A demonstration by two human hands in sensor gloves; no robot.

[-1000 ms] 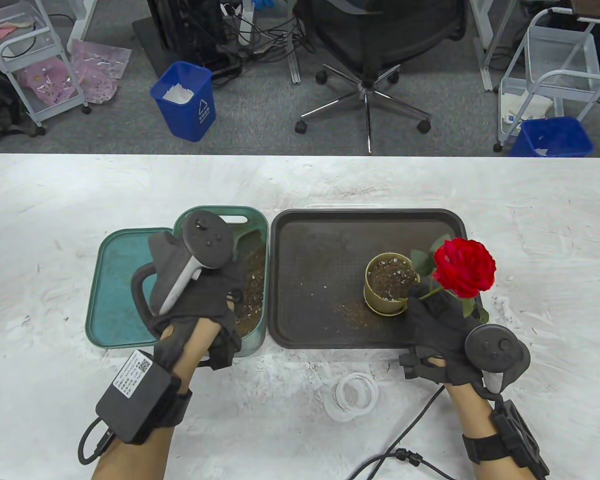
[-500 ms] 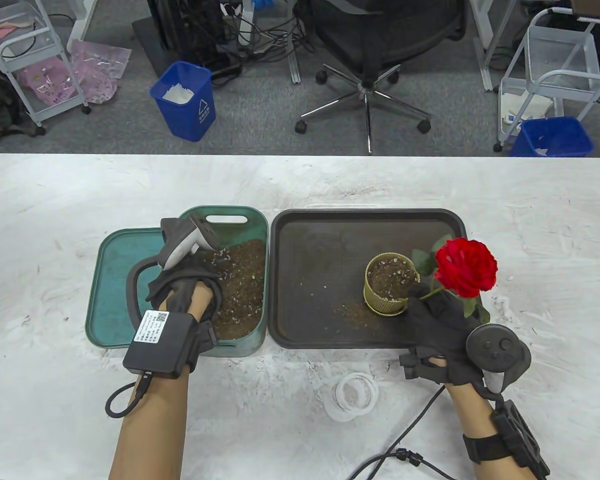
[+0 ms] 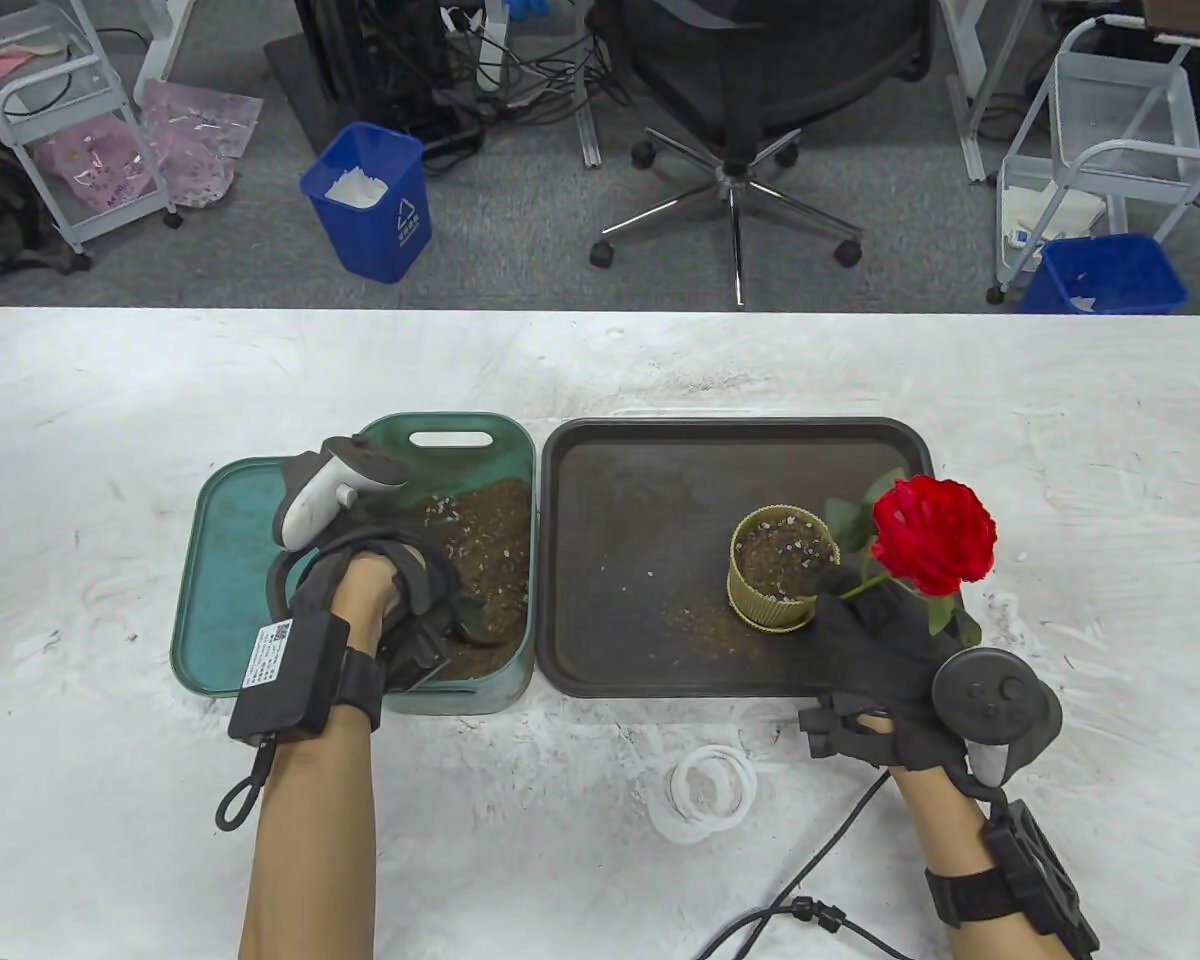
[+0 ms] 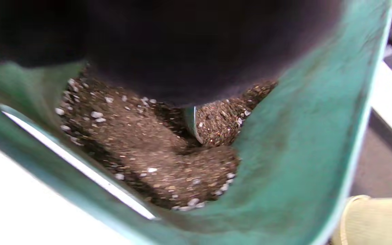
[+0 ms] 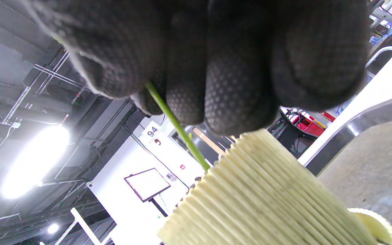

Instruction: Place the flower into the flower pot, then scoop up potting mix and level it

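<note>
Scooping step. Left hand (image 3: pixel 380 600) grips scoop (image 4: pixel 192 123) buried in potting mix (image 3: pixel 485 560); right hand (image 3: pixel 875 640) pinches flower (image 3: pixel 932 535) stem at pot (image 3: pixel 780 565). Next: lift level, carry to pot.

Left hand (image 3: pixel 380 590): your glove is dark grey fabric; the tracker on its back has a white handle and a dark round head.
Left wrist: black strap, black box with a white printed label, looped black cable; bare forearm.
Right hand (image 3: pixel 885 680): dark glove with dotted fingertips (image 5: pixel 237 102); the tracker's dark disc carries buttons.
Right wrist: black strap, black box, trailing cable.
</note>
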